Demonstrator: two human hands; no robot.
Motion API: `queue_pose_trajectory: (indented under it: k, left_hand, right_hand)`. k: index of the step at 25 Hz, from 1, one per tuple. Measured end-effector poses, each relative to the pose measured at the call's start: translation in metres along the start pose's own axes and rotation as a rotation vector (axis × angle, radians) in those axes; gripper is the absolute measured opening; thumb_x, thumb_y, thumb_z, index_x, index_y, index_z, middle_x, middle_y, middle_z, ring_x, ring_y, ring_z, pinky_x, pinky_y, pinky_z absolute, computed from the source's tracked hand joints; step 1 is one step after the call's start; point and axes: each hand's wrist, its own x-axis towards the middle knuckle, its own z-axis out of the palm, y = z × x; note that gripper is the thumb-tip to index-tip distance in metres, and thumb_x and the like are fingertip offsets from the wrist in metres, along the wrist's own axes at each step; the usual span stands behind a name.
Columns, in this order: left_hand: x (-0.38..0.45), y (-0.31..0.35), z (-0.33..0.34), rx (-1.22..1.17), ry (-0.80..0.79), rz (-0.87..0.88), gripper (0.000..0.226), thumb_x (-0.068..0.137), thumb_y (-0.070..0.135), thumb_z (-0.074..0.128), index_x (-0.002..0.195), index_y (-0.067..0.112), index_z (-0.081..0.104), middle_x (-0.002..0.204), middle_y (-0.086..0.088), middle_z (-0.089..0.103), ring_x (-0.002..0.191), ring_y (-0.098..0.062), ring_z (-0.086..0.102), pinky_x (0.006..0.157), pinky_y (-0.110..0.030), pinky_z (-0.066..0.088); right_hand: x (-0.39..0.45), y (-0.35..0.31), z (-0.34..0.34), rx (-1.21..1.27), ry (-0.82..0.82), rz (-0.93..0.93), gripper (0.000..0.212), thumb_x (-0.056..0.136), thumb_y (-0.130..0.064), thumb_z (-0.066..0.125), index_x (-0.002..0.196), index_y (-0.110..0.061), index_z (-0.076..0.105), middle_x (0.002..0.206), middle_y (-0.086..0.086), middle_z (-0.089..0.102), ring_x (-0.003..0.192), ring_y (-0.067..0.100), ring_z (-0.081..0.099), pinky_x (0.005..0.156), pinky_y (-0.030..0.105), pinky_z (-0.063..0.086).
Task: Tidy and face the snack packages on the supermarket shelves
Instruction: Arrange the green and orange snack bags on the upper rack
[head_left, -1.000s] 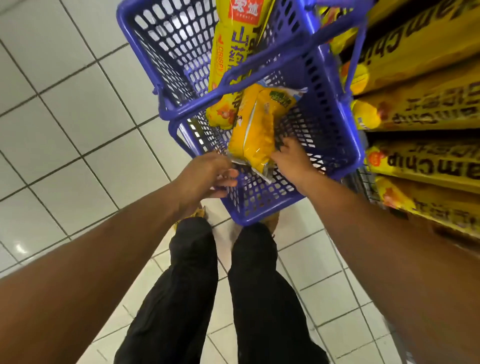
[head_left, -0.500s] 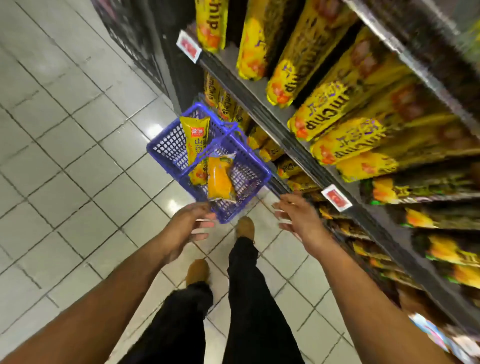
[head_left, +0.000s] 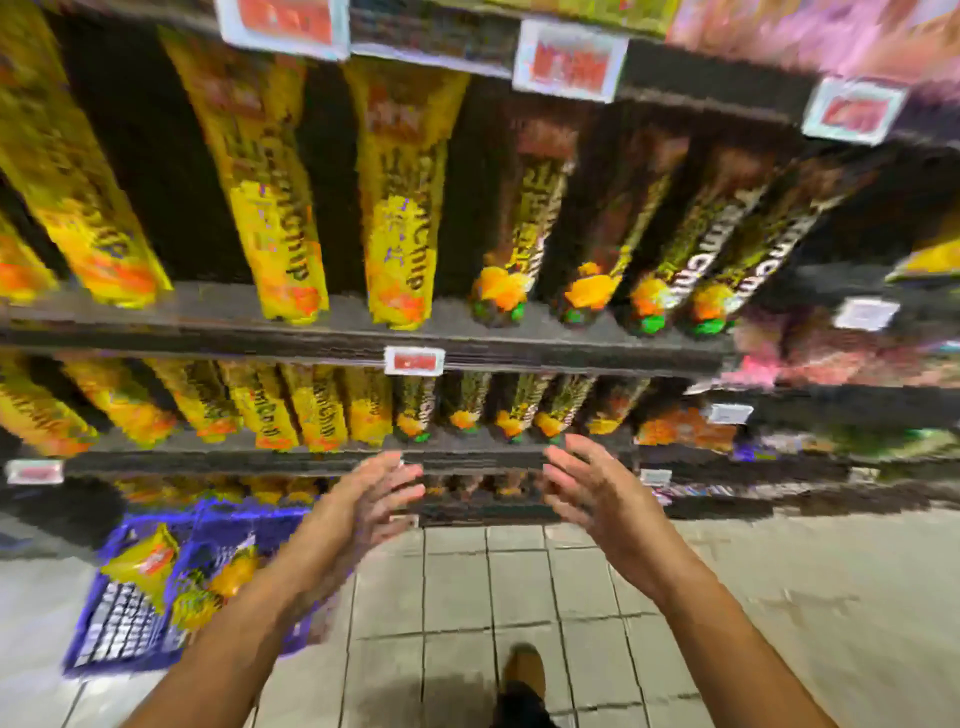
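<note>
Bare-skinned and empty, both hands hang in the air in front of the shelving, palms turned toward each other with a gap between them. The left hand (head_left: 371, 496) has its fingers stretched out and slightly spread, holding nothing and touching nothing. The right hand (head_left: 597, 491) mirrors it, fingers straight to gently bent, likewise holding nothing. Both forearms rise from the 6 o'clock edge of the view and converge toward the centre, the left from about 7 o'clock, the right from about 5 o'clock.

The fingertips point toward 12 o'clock, at the lower shelf edge (head_left: 311, 460), though the blur does not let me say whether any finger reaches it. Just above that edge stands a row of yellow snack packages (head_left: 317, 410), with dark snack packages (head_left: 519, 405) beside them toward 3 o'clock. Higher up, larger yellow packs (head_left: 400, 208) lean on the upper shelf, near a red price tag (head_left: 414, 360).

At 8 o'clock a blue basket (head_left: 119, 629) sits on the tiled floor (head_left: 519, 587), holding a few yellow bags (head_left: 143, 564). A brown shoe (head_left: 524, 665) shows at 6 o'clock.
</note>
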Motion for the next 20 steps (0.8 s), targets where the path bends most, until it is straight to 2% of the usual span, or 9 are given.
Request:
queue_pose_trajectory:
  k: [3, 5, 8, 11, 17, 20]
  left_hand:
    - [0.019, 0.033, 0.099, 0.09, -0.199, 0.054, 0.046, 0.084, 0.026, 0.055, 0.13, 0.021, 0.054, 0.126, -0.002, 0.069, 0.118, -0.021, 0.063, 0.094, -0.041, 0.048]
    - [0.035, 0.045, 0.174, 0.117, -0.3, 0.095, 0.049, 0.083, 0.022, 0.057, 0.132, 0.019, 0.053, 0.128, -0.003, 0.067, 0.118, -0.021, 0.064, 0.094, -0.042, 0.048]
    - [0.054, 0.045, 0.288, 0.124, -0.411, 0.18, 0.05, 0.085, 0.015, 0.056, 0.135, 0.015, 0.051, 0.131, -0.006, 0.066, 0.119, -0.022, 0.063, 0.098, -0.045, 0.047]
    - [0.068, 0.045, 0.386, 0.121, -0.51, 0.244, 0.061, 0.077, 0.016, 0.067, 0.135, 0.014, 0.05, 0.131, -0.006, 0.065, 0.12, -0.023, 0.063, 0.098, -0.047, 0.047]
    - [0.107, 0.045, 0.546, 0.185, -0.547, 0.312, 0.055, 0.074, 0.013, 0.066, 0.128, 0.018, 0.055, 0.13, -0.004, 0.066, 0.121, -0.022, 0.061, 0.104, -0.049, 0.045]
    - [0.135, 0.049, 0.604, 0.288, -0.534, 0.359, 0.062, 0.076, 0.006, 0.069, 0.132, 0.022, 0.051, 0.139, -0.002, 0.058, 0.12, -0.015, 0.059, 0.101, -0.042, 0.045]
  right_hand:
    - [-0.027, -0.054, -0.07, 0.155, 0.036, -0.148, 0.049, 0.087, -0.034, 0.057, 0.135, -0.021, 0.053, 0.133, 0.001, 0.066, 0.124, 0.02, 0.062, 0.096, 0.041, 0.05]
    - [-0.04, -0.086, -0.125, 0.244, 0.047, -0.238, 0.054, 0.085, -0.027, 0.06, 0.138, -0.018, 0.052, 0.135, 0.003, 0.065, 0.125, 0.022, 0.061, 0.095, 0.043, 0.051]
    - [-0.05, -0.13, -0.213, 0.276, 0.066, -0.342, 0.055, 0.085, -0.017, 0.061, 0.139, -0.016, 0.051, 0.136, 0.006, 0.064, 0.125, 0.024, 0.061, 0.095, 0.043, 0.051]
    - [-0.055, -0.173, -0.285, 0.275, 0.085, -0.432, 0.064, 0.077, -0.021, 0.073, 0.138, -0.016, 0.053, 0.135, 0.006, 0.064, 0.125, 0.024, 0.061, 0.096, 0.044, 0.05]
    - [-0.059, -0.26, -0.414, 0.295, 0.215, -0.533, 0.05, 0.081, -0.019, 0.064, 0.13, -0.02, 0.056, 0.129, 0.004, 0.068, 0.116, 0.021, 0.067, 0.085, 0.037, 0.056]
    - [-0.049, -0.304, -0.457, 0.297, 0.267, -0.579, 0.046, 0.079, -0.02, 0.067, 0.125, -0.025, 0.061, 0.127, 0.001, 0.07, 0.115, 0.02, 0.067, 0.084, 0.037, 0.057]
